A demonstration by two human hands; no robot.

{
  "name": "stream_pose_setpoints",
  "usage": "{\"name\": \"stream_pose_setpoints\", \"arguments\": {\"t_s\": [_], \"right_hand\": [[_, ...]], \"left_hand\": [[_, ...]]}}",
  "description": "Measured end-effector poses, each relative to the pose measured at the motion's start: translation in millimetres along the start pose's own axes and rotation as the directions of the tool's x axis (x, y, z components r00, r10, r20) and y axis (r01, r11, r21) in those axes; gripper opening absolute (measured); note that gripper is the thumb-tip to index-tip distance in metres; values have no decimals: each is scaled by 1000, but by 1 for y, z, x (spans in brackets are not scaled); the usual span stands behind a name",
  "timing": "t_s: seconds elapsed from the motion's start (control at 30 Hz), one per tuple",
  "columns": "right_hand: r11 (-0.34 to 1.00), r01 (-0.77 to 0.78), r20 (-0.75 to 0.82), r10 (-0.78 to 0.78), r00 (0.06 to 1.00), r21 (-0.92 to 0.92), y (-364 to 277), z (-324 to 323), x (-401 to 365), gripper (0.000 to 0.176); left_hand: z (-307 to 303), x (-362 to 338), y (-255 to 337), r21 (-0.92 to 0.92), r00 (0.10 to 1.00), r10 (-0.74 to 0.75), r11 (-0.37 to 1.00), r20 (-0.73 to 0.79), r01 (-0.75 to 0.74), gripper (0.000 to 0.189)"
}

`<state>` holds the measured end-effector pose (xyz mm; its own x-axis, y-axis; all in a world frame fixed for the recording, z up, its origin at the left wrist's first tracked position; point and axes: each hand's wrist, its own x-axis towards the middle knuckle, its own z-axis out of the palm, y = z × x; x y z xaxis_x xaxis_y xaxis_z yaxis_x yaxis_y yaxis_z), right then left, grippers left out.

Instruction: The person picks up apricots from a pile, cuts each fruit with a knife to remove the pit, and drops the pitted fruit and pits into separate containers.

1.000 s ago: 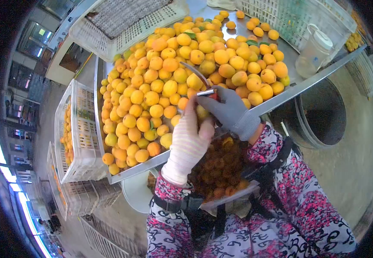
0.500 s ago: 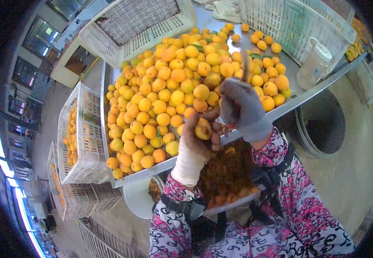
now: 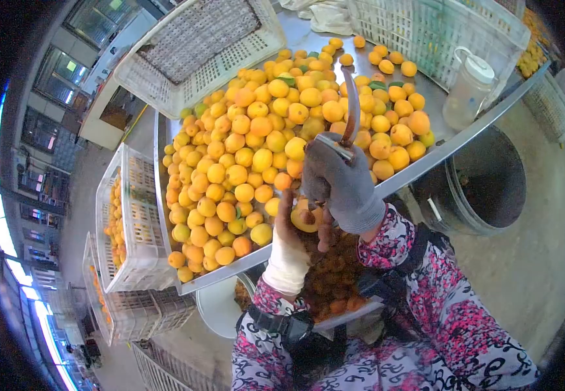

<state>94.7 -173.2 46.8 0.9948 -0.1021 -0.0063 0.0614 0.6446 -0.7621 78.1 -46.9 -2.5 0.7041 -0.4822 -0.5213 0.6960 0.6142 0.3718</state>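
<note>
My left hand [image 3: 292,233], its wrist wrapped in white, is closed around a cut apricot [image 3: 304,219] above the table's front edge. My right hand [image 3: 342,186] wears a grey glove and grips a knife [image 3: 350,107] whose curved blade points up and away from the fruit. The gloved fingers reach down over the apricot and partly cover it, so whether they touch its pit cannot be made out. Just beyond both hands lies a large heap of whole apricots [image 3: 243,156] on the metal table [image 3: 227,268].
Beneath my hands sits a tub [image 3: 331,321] of cut fruit. A white bucket [image 3: 214,306] stands left of it, a dark bin [image 3: 487,182] to the right. Crates [image 3: 132,215] of apricots are stacked at left. A plastic jug [image 3: 468,94] and upright crates [image 3: 197,58] stand on the table.
My right hand has moved left, over the apricot, and its fingers now hide more of the cut face. The knife blade, blurred before, shows clearly. The view has shifted slightly.
</note>
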Motion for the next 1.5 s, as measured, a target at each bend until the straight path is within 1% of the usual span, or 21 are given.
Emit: {"name": "stream_pose_setpoints", "arguments": {"t_s": [0.03, 0.1, 0.3, 0.37, 0.47, 0.63, 0.7, 0.87, 0.93, 0.97, 1.0, 1.03, 1.07, 1.1, 1.13, 1.17, 1.2, 1.23, 1.27, 1.3, 1.5], "right_hand": [[998, 34, 21, -34, 999, -43, 2, -2, 0, 20], [994, 74, 39, -71, 997, -85, 4, -4, 0, 20], [997, 52, -61, -48, 997, 64, 9, -3, 3, 32], [930, -38, 27, 30, 999, 365, 11, -16, 11, 43], [857, -150, 63, 137, 989, 494, 17, -26, 20, 49], [878, -147, 128, 99, 987, 456, 15, -23, 18, 47], [881, -157, 147, 101, 984, 446, 13, -21, 17, 47], [827, -234, 325, 66, 943, 511, 23, -18, 18, 46], [843, -156, 187, 67, 980, 515, 24, -13, 21, 42], [860, -79, 46, 64, 997, 504, 22, -11, 23, 39], [860, -78, 49, 62, 997, 505, 18, -10, 25, 39], [933, 19, 20, -28, 999, 360, 13, -12, 26, 34], [972, 117, 7, -121, 993, 203, 9, -15, 26, 29], [982, 146, 21, -144, 989, -122, 9, -25, 26, 19], [981, 150, 28, -147, 989, -121, 17, -26, 26, 19], [846, 285, 196, -217, 956, -451, 26, -28, 23, 18], [584, 426, 371, -219, 902, -691, 31, -27, 19, 21], [582, 433, 377, -223, 899, -688, 33, -26, 12, 21], [436, 411, 410, -101, 906, -800, 34, -25, 5, 24], [268, 399, 420, 27, 907, -877, 35, -24, 1, 27], [278, 362, 420, 185, 889, -890, 21, -28, -1, 35]], "left_hand": [[-3, 1, 1, 1, 1000, 0, 1000, 0, 0, 49], [-9, 5, 4, 123, 957, -80, 991, 278, 46, 51], [-10, 5, -1, -30, 973, -94, 994, 212, 103, 49], [-7, 2, 1, -25, 966, -118, 992, 230, 127, 48], [-9, 4, 2, -29, 958, -151, 986, 243, 163, 46], [-20, 8, 3, -23, 966, -197, 979, 170, 203, 48], [-23, 8, 5, 80, 928, -225, 974, 296, 210, 46], [-31, 10, 6, 39, 879, -272, 959, 391, 279, 46], [-20, 11, 7, 33, 880, -267, 960, 392, 277, 47], [-3, 8, 7, -1, 972, -178, 984, 151, 180, 49], [6, 7, 9, -10, 992, -74, 997, -100, 73, 51], [-26, 21, 17, 140, 944, -134, 986, 302, 95, 48], [-21, 17, 16, 139, 943, -129, 986, 305, 90, 48], [-9, 8, 15, 187, 983, 88, 975, 160, -117, 47], [4, 0, 13, 263, 950, 312, 915, 24, -307, 45], [18, -3, 10, 333, 898, 413, 877, -154, -346, 43], [16, 0, 11, 334, 896, 419, 874, -147, -353, 43], [12, 4, 13, 273, 912, 391, 897, -120, -348, 41], [14, 5, 15, 211, 925, 368, 915, -90, -344, 40], [32, -3, 7, 233, 862, 493, 857, -114, -460, 37], [8, 0, 7, 133, 948, 309, 939, 70, -316, 40]]}}
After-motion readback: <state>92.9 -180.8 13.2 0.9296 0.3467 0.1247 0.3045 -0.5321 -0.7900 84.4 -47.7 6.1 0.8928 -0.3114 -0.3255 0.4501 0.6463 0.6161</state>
